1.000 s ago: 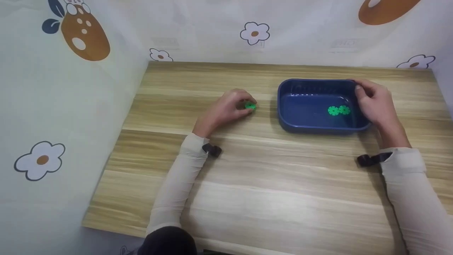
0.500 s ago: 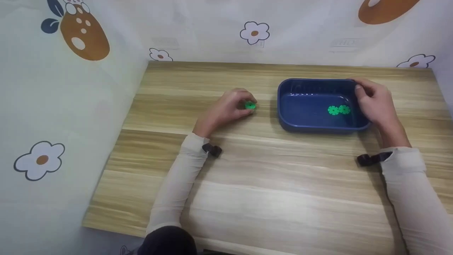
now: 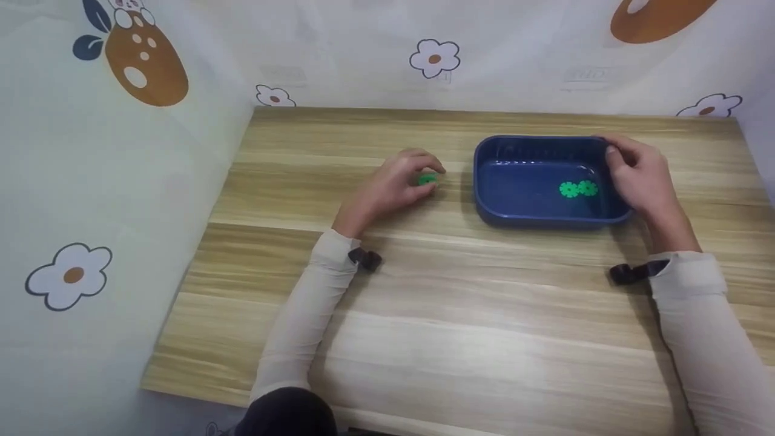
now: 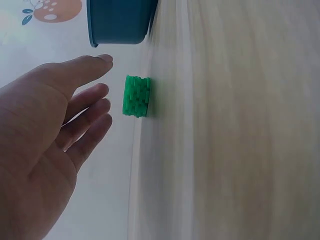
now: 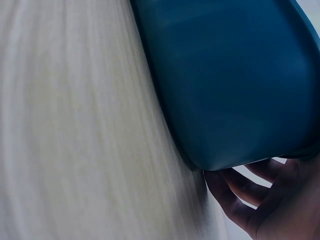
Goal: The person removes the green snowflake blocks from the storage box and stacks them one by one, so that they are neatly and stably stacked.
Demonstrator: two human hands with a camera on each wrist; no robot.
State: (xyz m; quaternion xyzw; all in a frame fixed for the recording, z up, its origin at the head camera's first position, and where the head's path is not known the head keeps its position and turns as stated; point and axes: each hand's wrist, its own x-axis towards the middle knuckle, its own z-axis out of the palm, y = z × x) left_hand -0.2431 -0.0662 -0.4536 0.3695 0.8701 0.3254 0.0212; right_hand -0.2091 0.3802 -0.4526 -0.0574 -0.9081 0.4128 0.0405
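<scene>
My left hand point(image 3: 393, 184) hovers left of the blue box, thumb and fingers spread apart. A stack of green notched discs point(image 4: 136, 96) stands on the table just beyond its fingertips in the left wrist view. From the head, that green stack point(image 3: 427, 180) is partly hidden between thumb and forefinger. The blue plastic box point(image 3: 514, 188) has two flat green flower-shaped discs point(image 3: 578, 189) lying side by side on its floor, toward the right. At the box's right end, my right hand point(image 3: 645, 175) grips the rim with the thumb inside; its other fingers point(image 5: 240, 187) lie along the outer wall.
The wood-grain table point(image 3: 436, 315) meets a patterned wall covering point(image 3: 363, 54) at the back and another at the left. Bare tabletop separates the green stack from the box. Small dark wrist cameras point(image 3: 366, 259) stick out from both sleeves.
The fingers of my left hand have spread away from the green stack, which they were pinching before. The right hand and the box have stayed in place.
</scene>
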